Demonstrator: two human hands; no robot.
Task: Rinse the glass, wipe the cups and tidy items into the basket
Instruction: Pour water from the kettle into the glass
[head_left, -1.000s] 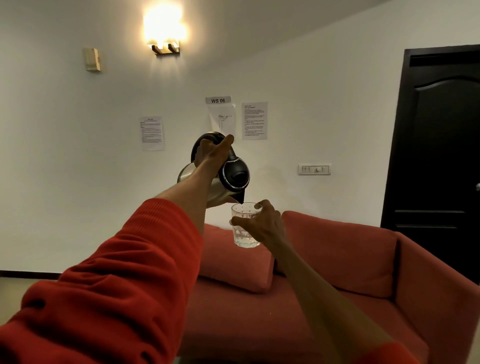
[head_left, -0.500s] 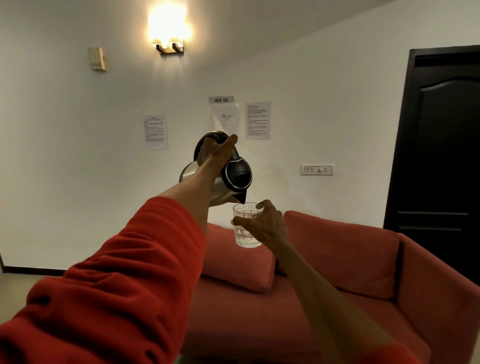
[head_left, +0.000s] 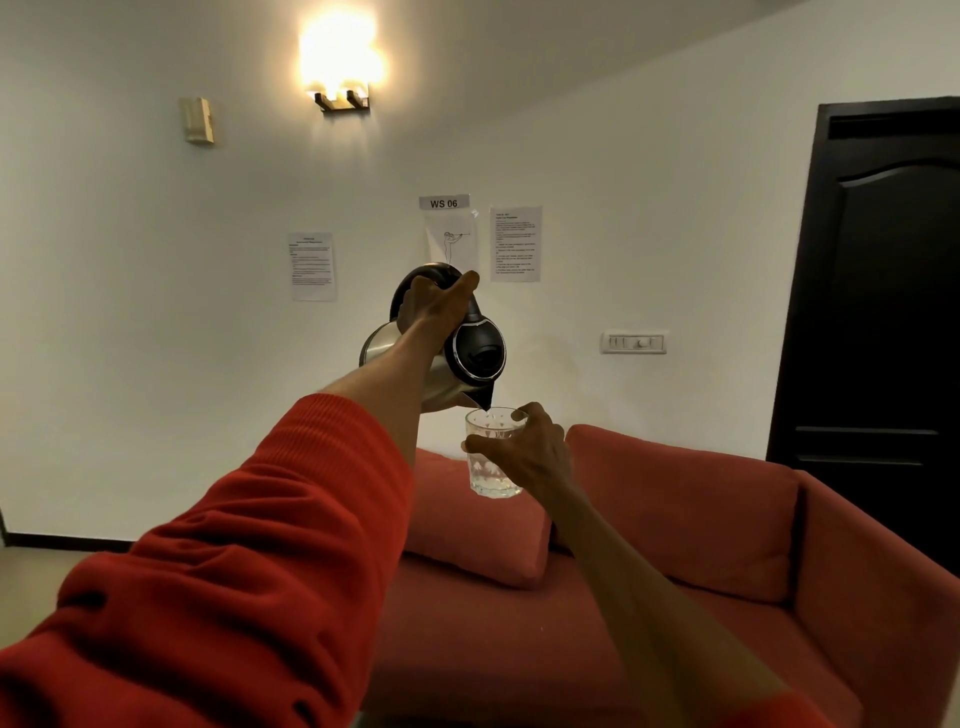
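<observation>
Red fabric sofa (head_left: 675, 519) bkgd; left hand (head_left: 434, 306) grips steel kettle (head_left: 457, 364), right hand (head_left: 524, 452) holds faceted glass (head_left: 488, 457).

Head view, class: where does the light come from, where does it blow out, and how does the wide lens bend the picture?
Head view: the wall lamp is the one visible source and burns out to a white glare; the black door stays near featureless dark; the red sleeve looms oversized at the near edge, and the door's frame leans, which suggests wide-angle distortion; the glass is sharp.
</observation>
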